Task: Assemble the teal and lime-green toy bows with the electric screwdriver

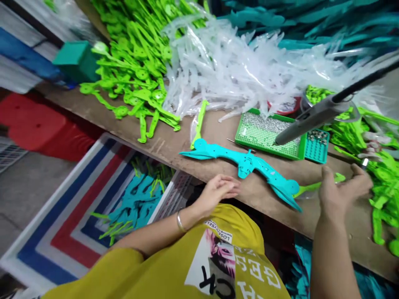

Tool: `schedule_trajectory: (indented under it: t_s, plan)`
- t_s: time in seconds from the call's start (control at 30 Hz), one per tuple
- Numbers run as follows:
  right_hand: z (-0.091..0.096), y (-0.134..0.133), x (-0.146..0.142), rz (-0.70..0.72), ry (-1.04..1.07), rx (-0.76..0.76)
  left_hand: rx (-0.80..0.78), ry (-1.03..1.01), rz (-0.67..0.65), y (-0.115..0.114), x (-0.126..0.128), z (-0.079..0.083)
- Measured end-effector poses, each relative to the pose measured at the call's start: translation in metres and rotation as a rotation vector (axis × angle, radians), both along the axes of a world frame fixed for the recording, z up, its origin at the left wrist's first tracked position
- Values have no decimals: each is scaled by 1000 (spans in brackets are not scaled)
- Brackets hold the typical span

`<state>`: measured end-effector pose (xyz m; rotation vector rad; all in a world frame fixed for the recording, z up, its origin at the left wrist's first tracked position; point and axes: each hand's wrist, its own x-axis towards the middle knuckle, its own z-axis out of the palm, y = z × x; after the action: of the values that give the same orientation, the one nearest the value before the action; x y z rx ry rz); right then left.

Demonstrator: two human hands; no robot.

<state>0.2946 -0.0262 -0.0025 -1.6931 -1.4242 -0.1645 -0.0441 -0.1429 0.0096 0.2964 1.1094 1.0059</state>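
A turquoise plastic part (pixel 246 164), long with pointed ends, lies flat on the wooden bench (pixel 168 141) in front of me. My left hand (pixel 218 191) hovers at the bench's near edge just below it, fingers together and loosely stretched, holding nothing. My right hand (pixel 341 193) is at the part's right end with fingers spread open, over a thin green piece (pixel 321 185). A grey powered screwdriver (pixel 314 118) hangs with its tip over a green tray of small screws (pixel 268 135).
Piles of lime-green parts (pixel 137 62), translucent white parts (pixel 237 66) and teal parts (pixel 296 20) cover the back of the bench. More green parts (pixel 383 166) lie at the right. A striped sack of turquoise parts (pixel 137 203) sits on the floor at left. Another person's gloved hand (pixel 372 145) is at far right.
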Motion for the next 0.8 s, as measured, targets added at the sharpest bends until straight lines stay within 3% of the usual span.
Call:
schedule_trajectory:
  t_s: [0.03,0.07,0.17,0.23,0.33,0.47,0.63,0.8]
  plan:
    - [11,-5,-27,19,-98,36,16,33,103,1,-10,0]
    - [22,-10,-56,159,-138,17,30,55,197,2,-18,0]
    - [42,-14,-148,827,-193,-166,71,62,395,6,-33,-2]
    - [39,-6,-196,1042,-343,-270,91,34,459,10,-38,-4]
    - [23,12,-233,1093,-499,-413,98,-16,508,17,-43,-6]
    - [15,18,-237,1130,-470,-425,92,-107,509,28,-49,-4]
    - [36,1,-227,1178,-347,-450,89,-187,542,33,-50,2]
    - [59,20,-255,1229,111,-781,93,-191,598,22,-40,7]
